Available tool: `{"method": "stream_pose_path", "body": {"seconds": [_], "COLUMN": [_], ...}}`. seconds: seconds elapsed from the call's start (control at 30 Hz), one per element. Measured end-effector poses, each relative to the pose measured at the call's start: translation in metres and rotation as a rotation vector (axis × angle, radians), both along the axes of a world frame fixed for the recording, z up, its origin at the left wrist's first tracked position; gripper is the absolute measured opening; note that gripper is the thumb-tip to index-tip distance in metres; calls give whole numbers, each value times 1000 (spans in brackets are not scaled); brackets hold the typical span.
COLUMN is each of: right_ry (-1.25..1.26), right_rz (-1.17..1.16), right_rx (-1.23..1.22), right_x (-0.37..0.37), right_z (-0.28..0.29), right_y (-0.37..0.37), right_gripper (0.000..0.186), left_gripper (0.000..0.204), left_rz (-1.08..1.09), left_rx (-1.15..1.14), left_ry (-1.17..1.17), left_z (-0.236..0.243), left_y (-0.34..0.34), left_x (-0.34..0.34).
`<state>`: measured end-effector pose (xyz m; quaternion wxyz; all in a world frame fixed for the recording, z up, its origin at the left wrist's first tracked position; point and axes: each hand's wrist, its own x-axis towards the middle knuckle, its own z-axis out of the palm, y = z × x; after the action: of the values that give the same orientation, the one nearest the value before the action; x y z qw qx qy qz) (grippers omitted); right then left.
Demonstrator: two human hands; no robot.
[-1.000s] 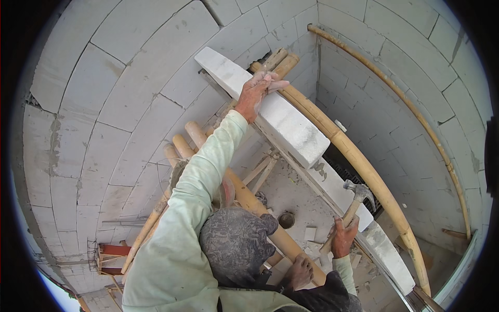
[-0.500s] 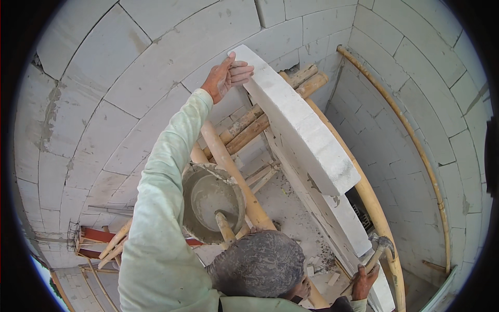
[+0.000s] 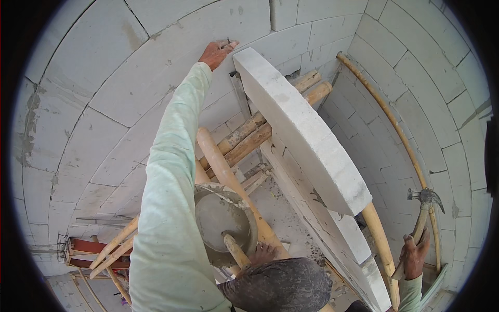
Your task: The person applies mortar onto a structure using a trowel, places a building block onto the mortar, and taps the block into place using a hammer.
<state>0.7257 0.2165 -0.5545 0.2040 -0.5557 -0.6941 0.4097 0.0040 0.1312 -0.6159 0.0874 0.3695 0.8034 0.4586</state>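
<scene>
Pale white masonry fills this corner, and one long block [image 3: 306,130] stands out, stretching from twelve o'clock down toward four, sitting along a course of blocks [image 3: 353,236] that shows beneath its near end. Up at between eleven and twelve, the left hand [image 3: 217,53] reaches out on a pale green sleeve [image 3: 169,192], just beside the block's far end and close to the grey-white wall [image 3: 171,62]. Its fingers are bent and bunched narrowly together; I cannot tell whether they pinch anything or touch the wall. Over at four o'clock, the right hand [image 3: 416,255] has its fingers wrapped around the wooden handle of a claw hammer [image 3: 426,200], the metal head upward, well apart from the block.

Between six and seven, near the green sleeve, I see a bucket [image 3: 253,229] of grey mortar [image 3: 215,208] with a wooden handle [image 3: 235,249] slanting out of it. Two wooden poles [image 3: 244,132] pass behind the block, their ends showing past it toward one o'clock. Dark patterned cloth [image 3: 283,286] bulges at between five and six.
</scene>
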Motion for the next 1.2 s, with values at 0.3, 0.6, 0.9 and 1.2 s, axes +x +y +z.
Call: {"method": "stream_pose_path", "body": {"seconds": [0.3, 0.6, 0.9, 1.2], "right_ry": [16, 215, 312, 323], "right_rz": [422, 452, 424, 404], "right_rx": [373, 227, 339, 453], "right_x": [-151, -302, -405, -480], "right_z": [20, -4, -32, -71], "right_y": [8, -32, -42, -36], "right_gripper": [34, 36, 36, 37], "left_gripper": [34, 39, 43, 41], "left_rz": [-84, -153, -205, -241], "left_rx": [-58, -163, -212, -194], "left_ry": [199, 180, 122, 186], "left_z": [-9, -19, -10, -18], "left_y": [47, 41, 36, 47], "left_x": [-16, -24, -16, -22]}}
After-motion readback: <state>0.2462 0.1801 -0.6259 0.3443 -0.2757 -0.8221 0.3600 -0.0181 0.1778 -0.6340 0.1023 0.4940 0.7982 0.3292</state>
